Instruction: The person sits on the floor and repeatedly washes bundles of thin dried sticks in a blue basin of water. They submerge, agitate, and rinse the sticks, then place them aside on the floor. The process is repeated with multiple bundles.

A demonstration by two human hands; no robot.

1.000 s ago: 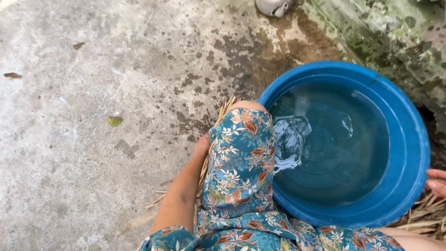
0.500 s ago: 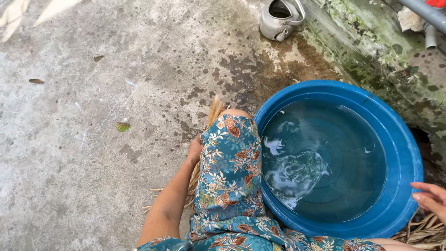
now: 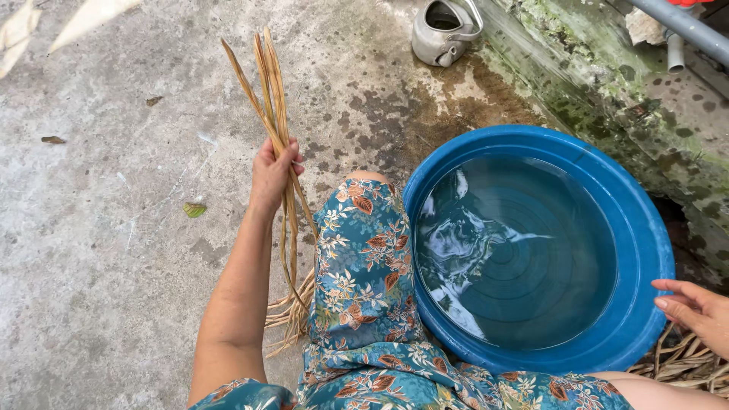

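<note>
Grey, stained concrete ground (image 3: 99, 288) fills the frame, with a round blue basin (image 3: 645, 228) of rippling water at four o'clock, pressed against a knee in teal floral fabric (image 3: 364, 266). At nine o'clock of that knee the left hand (image 3: 272, 171) is clenched around a bundle of dry straw strips (image 3: 266, 83), ends raised toward twelve. The right hand (image 3: 695, 311), fingers loosely spread and holding nothing, hovers at the basin's four o'clock rim above more straw (image 3: 683, 364). A dented metal kettle (image 3: 444, 32) stands at twelve o'clock of the basin
</note>
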